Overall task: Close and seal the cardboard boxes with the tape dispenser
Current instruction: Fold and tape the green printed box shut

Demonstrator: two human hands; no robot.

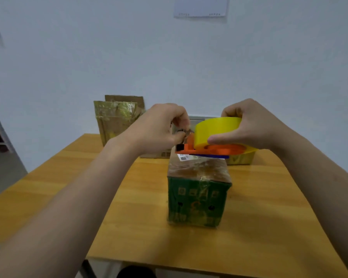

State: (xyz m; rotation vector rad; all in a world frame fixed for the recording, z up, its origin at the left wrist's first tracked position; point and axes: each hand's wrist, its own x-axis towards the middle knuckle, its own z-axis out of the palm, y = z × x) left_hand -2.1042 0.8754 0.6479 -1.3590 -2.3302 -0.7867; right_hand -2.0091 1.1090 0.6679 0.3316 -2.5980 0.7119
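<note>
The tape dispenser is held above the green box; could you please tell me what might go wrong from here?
The left hand pinches close to the black cutter of the tape dispenser, so fingers might get nicked. Neither hand steadies the green box; it could slide on the table once tape is pressed on. The right hand grips the yellow roll itself, which may hinder unwinding.

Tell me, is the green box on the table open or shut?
Shut. The green box has its top flaps lying flat, with shiny tape stuck over them.
</note>
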